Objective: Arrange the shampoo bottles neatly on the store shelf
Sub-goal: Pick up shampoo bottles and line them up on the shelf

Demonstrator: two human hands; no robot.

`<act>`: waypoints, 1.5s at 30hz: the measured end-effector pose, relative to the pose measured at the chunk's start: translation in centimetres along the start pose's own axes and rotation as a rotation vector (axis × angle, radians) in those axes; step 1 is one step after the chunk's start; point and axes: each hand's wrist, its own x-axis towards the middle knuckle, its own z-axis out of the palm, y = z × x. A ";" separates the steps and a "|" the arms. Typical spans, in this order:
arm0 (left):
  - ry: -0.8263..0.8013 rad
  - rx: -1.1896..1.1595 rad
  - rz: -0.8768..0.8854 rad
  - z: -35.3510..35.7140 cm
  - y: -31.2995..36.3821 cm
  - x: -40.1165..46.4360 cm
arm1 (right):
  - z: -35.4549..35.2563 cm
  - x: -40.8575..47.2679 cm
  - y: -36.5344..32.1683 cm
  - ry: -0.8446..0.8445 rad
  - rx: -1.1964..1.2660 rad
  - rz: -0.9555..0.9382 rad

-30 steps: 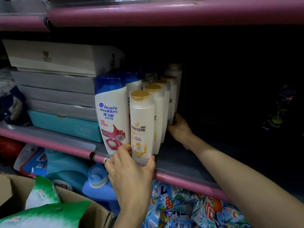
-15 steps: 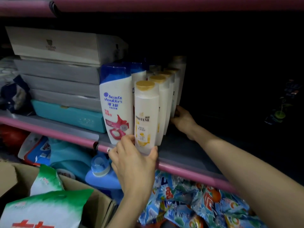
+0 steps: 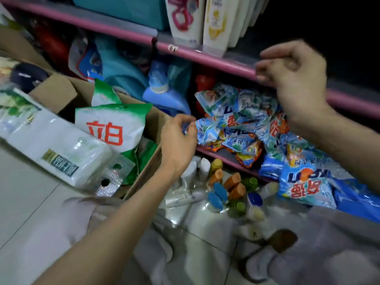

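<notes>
I see left hand and right hand loosely curled, holding nothing | bottles above them at shelf edge | risk: rising hand tips front one.

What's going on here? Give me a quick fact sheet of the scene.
Setting: store shelf with pink edge
Shampoo bottles: upright in a row on that shelf
Left hand: loosely curled, empty, near detergent bags
Right hand: loosely curled, empty, before the shelf edge
Floor: small bottles, cardboard box
</notes>
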 end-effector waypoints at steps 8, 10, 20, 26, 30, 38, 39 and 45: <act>-0.361 0.484 -0.308 0.6 -12.7 -4.7 | 4.8 -9.4 12.7 -0.375 -0.371 0.293; -0.371 0.489 -0.318 1.0 -13.8 -4.5 | 6.0 -9.9 16.1 -0.469 -0.487 0.386; -0.543 0.519 -0.351 5.0 -18.4 -1.5 | 11.7 -9.3 26.7 -0.781 -0.871 0.427; -0.514 0.493 -0.351 5.9 -19.6 -1.2 | 12.8 -9.2 28.9 -0.733 -0.974 0.397; -0.508 0.509 -0.314 5.2 -18.7 -1.2 | 11.3 -9.0 27.8 -0.625 -0.836 0.347; -0.425 0.624 -0.119 -0.2 -12.7 -2.2 | 4.0 -8.0 18.8 -0.470 -0.624 0.303; -0.416 0.624 -0.089 -1.4 -11.5 -2.1 | 3.0 -8.1 17.1 -0.432 -0.589 0.308; -0.403 0.488 0.043 -9.9 -2.1 0.3 | -3.3 -9.4 5.8 -0.202 -0.194 0.338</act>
